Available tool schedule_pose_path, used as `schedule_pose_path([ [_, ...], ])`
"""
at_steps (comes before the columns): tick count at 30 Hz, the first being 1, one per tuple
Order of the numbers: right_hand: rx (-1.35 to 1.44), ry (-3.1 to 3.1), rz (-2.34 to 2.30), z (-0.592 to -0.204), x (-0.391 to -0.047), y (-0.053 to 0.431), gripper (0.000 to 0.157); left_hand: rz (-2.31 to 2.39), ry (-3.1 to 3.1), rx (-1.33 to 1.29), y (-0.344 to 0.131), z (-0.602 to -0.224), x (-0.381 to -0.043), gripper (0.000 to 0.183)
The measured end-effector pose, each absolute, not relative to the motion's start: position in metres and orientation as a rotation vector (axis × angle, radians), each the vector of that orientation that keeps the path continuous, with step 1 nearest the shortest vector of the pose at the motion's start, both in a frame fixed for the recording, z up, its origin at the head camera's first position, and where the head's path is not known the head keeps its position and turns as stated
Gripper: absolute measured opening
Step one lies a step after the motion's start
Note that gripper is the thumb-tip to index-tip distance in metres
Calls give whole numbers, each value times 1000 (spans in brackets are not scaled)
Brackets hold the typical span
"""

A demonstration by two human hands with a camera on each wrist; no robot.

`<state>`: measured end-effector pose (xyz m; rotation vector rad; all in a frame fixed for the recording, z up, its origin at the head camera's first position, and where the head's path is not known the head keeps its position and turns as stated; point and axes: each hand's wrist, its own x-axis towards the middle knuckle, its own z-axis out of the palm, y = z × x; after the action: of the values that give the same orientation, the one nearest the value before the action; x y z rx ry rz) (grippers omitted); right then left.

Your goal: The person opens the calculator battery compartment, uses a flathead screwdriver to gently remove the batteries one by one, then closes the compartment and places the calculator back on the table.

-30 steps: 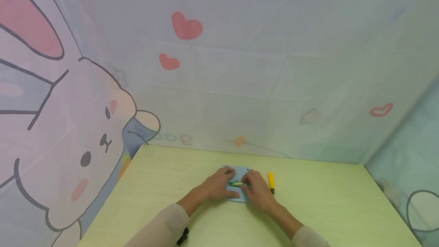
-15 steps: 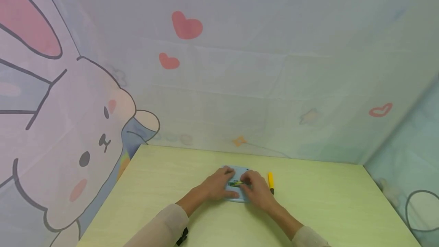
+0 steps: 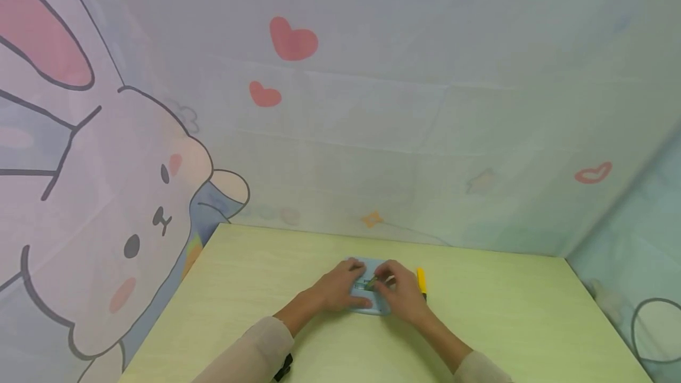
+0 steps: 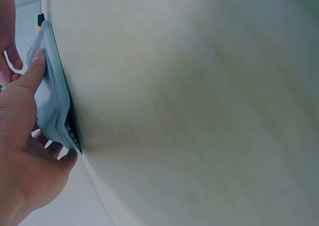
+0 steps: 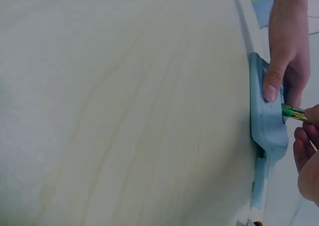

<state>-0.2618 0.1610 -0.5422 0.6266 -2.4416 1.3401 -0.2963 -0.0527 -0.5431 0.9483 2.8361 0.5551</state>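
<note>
A light blue device with rounded corners point(image 3: 376, 304) lies on the table, a slot-like battery compartment facing up. My left hand point(image 3: 336, 287) holds its left side; the left wrist view shows the thumb on the upper face and fingers curled at an edge. Between the fingertips of my right hand point(image 3: 405, 295) is a slim green and yellow battery point(image 5: 294, 112), tilted up over the compartment. In the right wrist view its green end is right at the casing, while the fingers cover the other end.
Just right of the right hand lies a yellow pen-shaped tool point(image 3: 421, 278) with a dark end. A black object point(image 3: 284, 367) shows beside the left sleeve. The pale green table point(image 3: 505, 306) ends at a fabric backdrop printed with a rabbit and hearts.
The battery lay nearly flat in the compartment one second ago; now it is tilted upward in the right fingers. The right hand has shifted slightly, while the left hand and device have stayed put.
</note>
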Motion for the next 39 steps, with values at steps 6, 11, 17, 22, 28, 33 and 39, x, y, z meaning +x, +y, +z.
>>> schedule_pose_path([
  [6,577,-2428,1425,-529,-261,168,19,570,2832,939,-52,-545,-297,93],
  [11,515,-2461,1449,-520,-261,173,18,588,2826,937,-52,-545,-297,93],
  [17,484,-2453,1514,-520,-259,178,16,601,2820,924,-52,-544,-296,92],
  [22,453,-2458,1546,-523,-258,181,14,590,2823,921,-52,-542,-295,93],
  [28,441,-2455,1572,-523,-256,184,12,597,2819,917,-52,-541,-294,92],
  [33,423,-2460,1551,-521,-257,186,12,589,2825,916,-52,-540,-294,92],
  [39,404,-2464,1521,-518,-258,191,12,573,2829,915,-52,-542,-295,93],
])
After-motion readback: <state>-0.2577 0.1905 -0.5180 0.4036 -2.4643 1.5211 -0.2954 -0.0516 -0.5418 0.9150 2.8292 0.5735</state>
